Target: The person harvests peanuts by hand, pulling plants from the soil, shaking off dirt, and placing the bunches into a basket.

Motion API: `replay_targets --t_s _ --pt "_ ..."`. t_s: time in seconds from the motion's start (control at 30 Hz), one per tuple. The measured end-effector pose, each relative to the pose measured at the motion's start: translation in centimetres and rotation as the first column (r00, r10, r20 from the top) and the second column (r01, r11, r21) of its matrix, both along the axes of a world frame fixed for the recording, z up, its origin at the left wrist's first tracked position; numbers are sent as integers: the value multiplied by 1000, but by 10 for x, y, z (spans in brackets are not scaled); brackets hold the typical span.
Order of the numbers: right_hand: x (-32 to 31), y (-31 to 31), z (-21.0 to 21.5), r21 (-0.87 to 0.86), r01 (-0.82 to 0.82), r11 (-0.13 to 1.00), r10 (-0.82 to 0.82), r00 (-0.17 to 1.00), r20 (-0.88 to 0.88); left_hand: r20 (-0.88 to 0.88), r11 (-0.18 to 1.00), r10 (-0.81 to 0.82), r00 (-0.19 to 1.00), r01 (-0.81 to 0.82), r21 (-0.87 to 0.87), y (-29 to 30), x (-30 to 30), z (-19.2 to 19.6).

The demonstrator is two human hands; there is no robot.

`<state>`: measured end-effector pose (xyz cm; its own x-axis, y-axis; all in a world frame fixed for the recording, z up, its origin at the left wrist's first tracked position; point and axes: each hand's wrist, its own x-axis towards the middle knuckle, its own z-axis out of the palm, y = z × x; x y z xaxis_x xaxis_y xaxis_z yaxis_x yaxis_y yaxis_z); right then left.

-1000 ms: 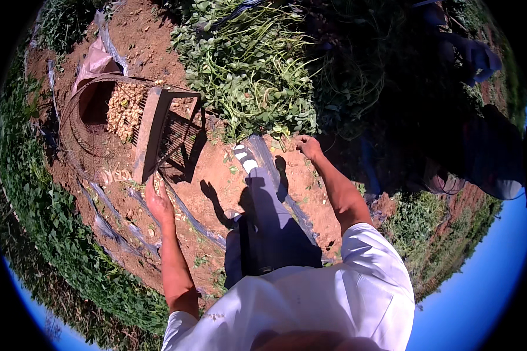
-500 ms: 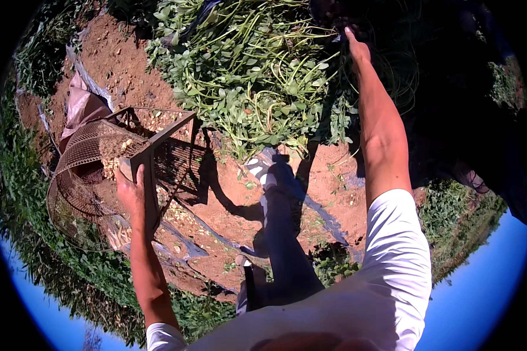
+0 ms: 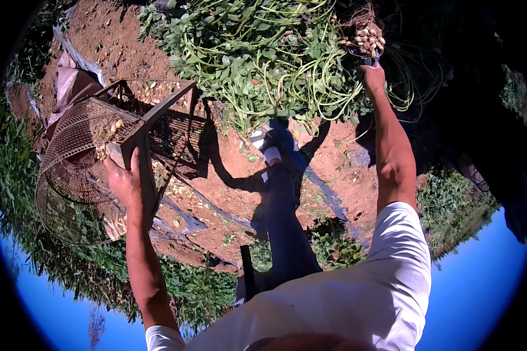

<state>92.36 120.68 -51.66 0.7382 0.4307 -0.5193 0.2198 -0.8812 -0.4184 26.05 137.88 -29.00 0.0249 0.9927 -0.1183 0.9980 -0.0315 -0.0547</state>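
Note:
At the left, my left hand [image 3: 125, 182] is closed round the near corner of the frame of a wire-mesh cage [image 3: 70, 153]. The cage has a curved mesh side and a straight, worn frame. Pale peanut pods [image 3: 116, 126] lie beside that hand, at the frame. My right arm stretches far out at the right, and my right hand [image 3: 373, 77] is closed on a bunch of peanut plants. Pale pods [image 3: 369, 40] cluster with thin roots just beyond the fingers. Something dark bluish shows between hand and pods; deep shade hides part of the grip.
A heap of green vines [image 3: 263, 70] spreads over the ground ahead. Loose pods and strips of dark plastic film [image 3: 328, 196] lie on the reddish soil [image 3: 234, 149]. A pinkish sack [image 3: 70, 93] sits behind the cage. My leg [image 3: 287, 216] stands in the middle.
My right hand has drawn back toward me and slightly right, and the pod cluster has come into sunlight. My left hand and the cage have shifted slightly left and away in the picture.

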Motion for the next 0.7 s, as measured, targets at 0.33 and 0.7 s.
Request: replay_targets --t_s 0.33,0.7 --pt "-112 -18 280 517 258 816 -125 952 -278 109 993 -35 993 46 -104 -6 2 26" --pt "-277 -32 431 544 -63 837 110 992 -55 851 901 -256 459 432 39 -113 145 309"
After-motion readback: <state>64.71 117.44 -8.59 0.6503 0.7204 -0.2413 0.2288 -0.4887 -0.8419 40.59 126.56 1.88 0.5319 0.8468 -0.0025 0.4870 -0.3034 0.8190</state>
